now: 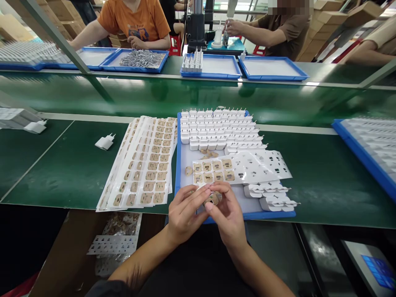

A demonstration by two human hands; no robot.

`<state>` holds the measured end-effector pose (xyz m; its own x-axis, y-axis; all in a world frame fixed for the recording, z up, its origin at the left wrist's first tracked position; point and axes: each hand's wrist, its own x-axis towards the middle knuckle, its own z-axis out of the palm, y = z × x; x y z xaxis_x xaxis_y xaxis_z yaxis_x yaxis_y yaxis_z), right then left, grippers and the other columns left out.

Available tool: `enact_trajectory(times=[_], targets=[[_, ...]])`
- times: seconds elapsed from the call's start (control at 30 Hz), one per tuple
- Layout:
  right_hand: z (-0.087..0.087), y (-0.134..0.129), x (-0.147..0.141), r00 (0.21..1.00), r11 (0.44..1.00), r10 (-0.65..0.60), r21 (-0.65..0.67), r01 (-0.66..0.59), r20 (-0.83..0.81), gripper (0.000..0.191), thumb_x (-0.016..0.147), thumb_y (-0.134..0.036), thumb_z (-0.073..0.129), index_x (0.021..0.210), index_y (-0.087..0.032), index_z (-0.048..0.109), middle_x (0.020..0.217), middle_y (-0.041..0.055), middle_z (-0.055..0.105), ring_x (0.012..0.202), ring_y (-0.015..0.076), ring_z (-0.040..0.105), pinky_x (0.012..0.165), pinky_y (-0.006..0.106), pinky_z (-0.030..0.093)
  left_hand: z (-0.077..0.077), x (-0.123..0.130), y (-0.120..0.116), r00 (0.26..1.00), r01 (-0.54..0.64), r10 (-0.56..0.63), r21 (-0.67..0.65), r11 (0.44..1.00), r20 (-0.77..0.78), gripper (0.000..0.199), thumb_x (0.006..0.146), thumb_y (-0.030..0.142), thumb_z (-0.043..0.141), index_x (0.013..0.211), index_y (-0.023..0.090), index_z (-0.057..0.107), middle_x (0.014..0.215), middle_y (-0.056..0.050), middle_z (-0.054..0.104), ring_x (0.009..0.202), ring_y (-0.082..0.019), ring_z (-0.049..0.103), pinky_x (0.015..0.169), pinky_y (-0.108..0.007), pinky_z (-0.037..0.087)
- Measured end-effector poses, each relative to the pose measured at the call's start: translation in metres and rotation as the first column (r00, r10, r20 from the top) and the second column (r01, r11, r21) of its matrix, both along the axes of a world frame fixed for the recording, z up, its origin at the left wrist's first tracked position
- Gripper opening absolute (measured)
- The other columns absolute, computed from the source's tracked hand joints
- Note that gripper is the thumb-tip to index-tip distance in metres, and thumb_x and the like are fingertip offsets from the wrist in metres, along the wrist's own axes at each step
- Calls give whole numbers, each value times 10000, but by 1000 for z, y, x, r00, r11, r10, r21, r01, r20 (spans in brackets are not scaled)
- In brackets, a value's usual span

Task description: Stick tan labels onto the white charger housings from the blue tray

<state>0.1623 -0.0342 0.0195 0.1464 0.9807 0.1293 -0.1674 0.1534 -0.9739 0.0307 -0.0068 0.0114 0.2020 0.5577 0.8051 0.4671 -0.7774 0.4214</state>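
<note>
My two hands meet over the near edge of a blue tray (178, 165). My left hand (187, 212) is closed round a white plug adapter (200, 185), mostly covered by the fingers. Between thumb and fingers, my right hand (229, 218) pinches a tan adhesive sticker (214, 199) against it. Just beyond the hands lies a sticker sheet (241, 167), with tan stickers on its left part and bare cut-outs on its right. Rows of white plug adapters (216, 128) stand in the tray behind it, and several more (269, 196) sit at its near right.
A stack of sticker sheets (139, 165) lies left of the tray, beside a single adapter (105, 142). Another filled tray (365, 148) is at the right. Across the green conveyor (139, 95) are blue trays (213, 74) and co-workers. Used sheets (113, 244) lie in a box below.
</note>
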Motion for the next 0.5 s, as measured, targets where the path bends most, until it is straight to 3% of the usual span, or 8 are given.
enact_trajectory(times=[0.1,0.23,0.5], targets=[[0,0,-3,999,1000,-28,1,28,27,178,849,-233,705,1017,-285,677,1072,42,569,1066,215,582,939,347,521,-3,0,-1,1000,6,-6,14,1000,-7,451,912,161,691,1348,178,575,1059,-94,795,995,-235,764,840,-369,636],[-3,0,-3,997,999,-34,-36,31,-68,75,902,-264,639,942,-270,702,1049,45,577,1043,205,597,940,346,524,-3,0,-1,1000,-3,3,40,999,9,480,877,172,744,1331,177,586,1061,-93,796,936,-218,774,831,-361,640],[-4,-1,-5,985,998,-20,-62,9,-173,95,881,-260,654,930,-283,731,1061,37,587,1055,200,604,966,343,516,-5,0,-3,1000,-4,4,44,999,4,362,885,166,736,1231,129,637,1044,-126,795,968,-212,766,855,-363,634]])
